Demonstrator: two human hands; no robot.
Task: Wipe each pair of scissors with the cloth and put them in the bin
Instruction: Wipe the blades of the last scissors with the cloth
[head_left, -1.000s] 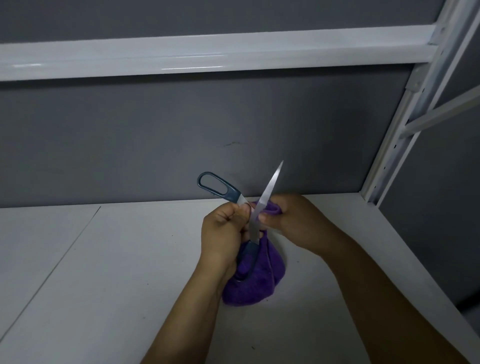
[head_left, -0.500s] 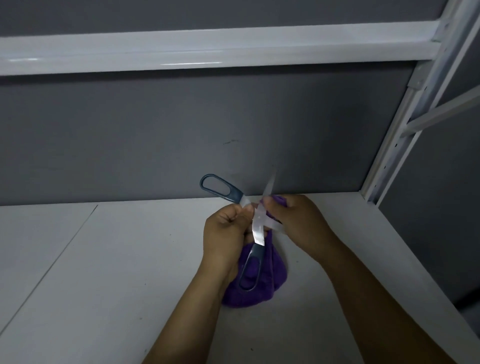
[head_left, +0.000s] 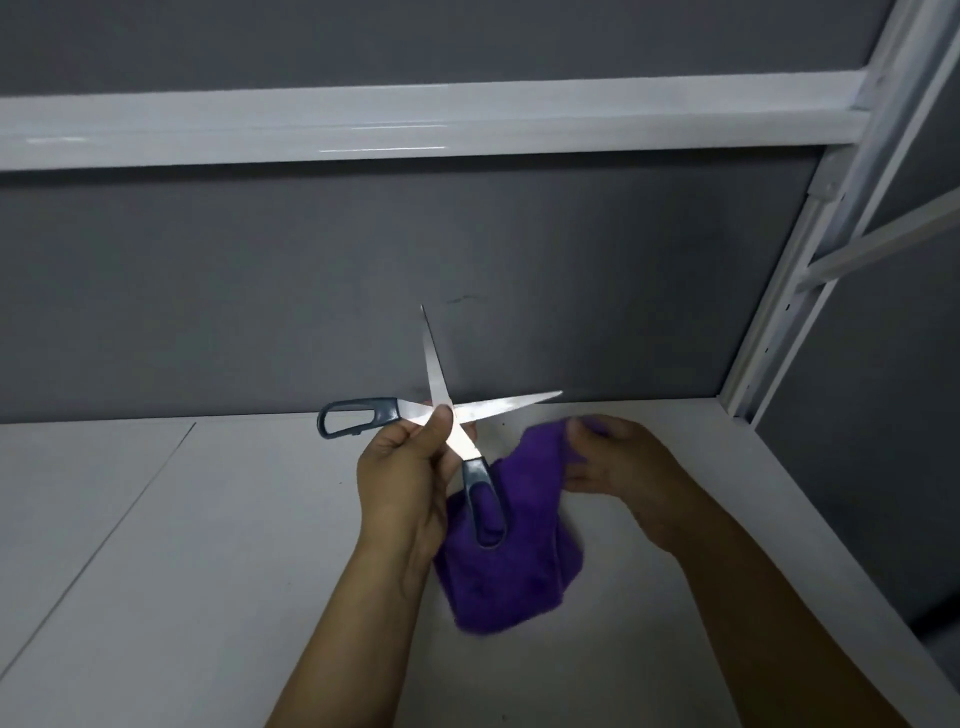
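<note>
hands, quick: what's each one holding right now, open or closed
Left hand: closed, gripping the scissors near the pivot, with the blades spread wide.
Right hand: closed, pinching the upper end of the purple cloth.

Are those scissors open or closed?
Open: the scissors form a wide X, blades splayed apart, left hand gripping near the pivot.

- White tabletop: fills the lower half of the frame. A thin seam runs diagonally across its lower left.
- Grey back panel: spans the middle, with a small dark scuff near centre.
- White horizontal beam: crosses the upper frame.
- White slotted post: leans along the right side.
- White slanting brace: at the right edge.
</note>
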